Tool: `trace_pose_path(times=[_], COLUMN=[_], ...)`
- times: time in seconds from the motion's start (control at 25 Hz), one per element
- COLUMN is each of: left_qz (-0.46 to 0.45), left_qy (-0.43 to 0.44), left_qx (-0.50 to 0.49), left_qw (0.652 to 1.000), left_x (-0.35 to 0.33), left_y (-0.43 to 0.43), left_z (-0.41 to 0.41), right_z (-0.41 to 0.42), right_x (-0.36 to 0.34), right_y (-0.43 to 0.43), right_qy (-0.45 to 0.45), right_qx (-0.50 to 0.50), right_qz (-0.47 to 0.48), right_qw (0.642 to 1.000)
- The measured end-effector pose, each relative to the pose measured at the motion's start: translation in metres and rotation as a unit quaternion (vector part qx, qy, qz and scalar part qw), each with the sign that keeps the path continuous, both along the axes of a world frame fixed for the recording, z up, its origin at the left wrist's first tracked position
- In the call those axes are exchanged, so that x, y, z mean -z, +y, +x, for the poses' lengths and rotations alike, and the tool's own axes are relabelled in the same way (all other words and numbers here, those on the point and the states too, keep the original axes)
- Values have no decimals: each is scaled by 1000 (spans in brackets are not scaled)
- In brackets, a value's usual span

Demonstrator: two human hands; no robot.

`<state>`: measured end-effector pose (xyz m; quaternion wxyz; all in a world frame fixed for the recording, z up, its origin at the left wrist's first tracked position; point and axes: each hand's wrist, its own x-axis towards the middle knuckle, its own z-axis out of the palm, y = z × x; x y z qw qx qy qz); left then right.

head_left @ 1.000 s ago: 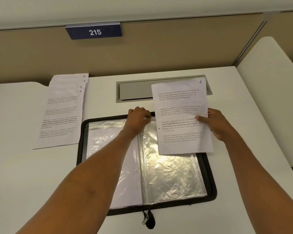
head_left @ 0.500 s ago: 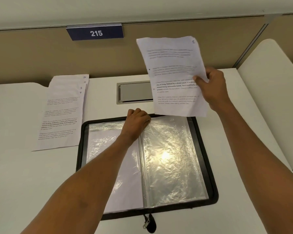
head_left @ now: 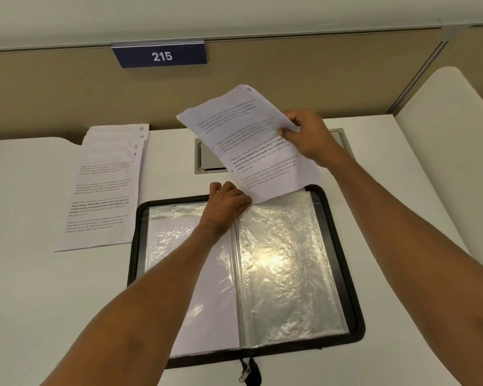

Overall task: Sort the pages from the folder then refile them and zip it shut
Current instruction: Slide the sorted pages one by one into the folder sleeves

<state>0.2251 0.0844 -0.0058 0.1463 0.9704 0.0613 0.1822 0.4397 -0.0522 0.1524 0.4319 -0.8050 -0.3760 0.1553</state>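
A black zip folder (head_left: 357, 310) lies open on the white desk, its clear plastic sleeves shining. My right hand (head_left: 310, 135) pinches a printed page numbered 6 (head_left: 248, 140) by its right edge and holds it tilted in the air above the folder's top. My left hand (head_left: 226, 201) rests on the top of the folder at its spine, with the fingers curled over the sleeve edge. A fanned stack of pages (head_left: 106, 185) numbered 7 to 10 lies to the left of the folder. The zip pull (head_left: 246, 374) hangs at the folder's near edge.
A grey cable hatch (head_left: 207, 160) is set into the desk behind the folder, partly hidden by the page. A beige partition with a blue sign 215 (head_left: 161, 55) backs the desk. A white divider (head_left: 455, 112) rises at the right.
My right hand lifted page 6 off the right sleeve, raised it high, then lowered it leftward and tilted it. My left hand stayed on the folder's top.
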Motion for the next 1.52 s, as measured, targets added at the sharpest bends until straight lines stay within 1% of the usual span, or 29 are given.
trace_pose_path(times=[0.16, 0.28, 0.4, 0.48, 0.64, 0.72, 0.84, 1.0, 1.08, 1.24, 1.4, 1.52], left_qz=[-11, -21, -31, -46, -82, -109, -162, -239, -262, -286, -358, -369], left_qy=[-2, 6, 18, 34, 74, 85, 90, 96, 98, 83, 30, 18], left_qx=[-1, -14, -30, -29, -2, 9, 13, -34, -53, -61, -86, -91], left_qw=[1000, 1000, 999, 998, 994, 990, 983, 966, 958, 953, 929, 925], left_x=[-2, -2, 0, 2, -4, -10, -16, -19, -20, -22, -21, -19], left_y=[2, 2, 0, -4, -28, -47, -73, -93, -99, -101, -98, -96], left_z=[4, 9, 13, 18, 34, 45, 59, 71, 73, 77, 81, 83], right_z=[3, 6, 3, -2, -7, -8, -9, -7, -5, -7, -10, -7], right_x=[6, 19, 40, 54, 75, 82, 84, 84, 85, 86, 91, 86], right_y=[16, 26, 31, 30, 20, 16, 13, 12, 13, 16, 14, 5], right_qy=[42, 73, 68, 78, 135, 167, 193, 209, 218, 252, 266, 273], right_qx=[-30, -22, -29, -23, 18, 42, 58, 82, 93, 109, 126, 131], right_qz=[-23, -45, -79, -80, -62, -47, -25, -30, -38, -29, -31, -73], right_qw=[998, 996, 994, 994, 989, 984, 979, 974, 971, 961, 955, 950])
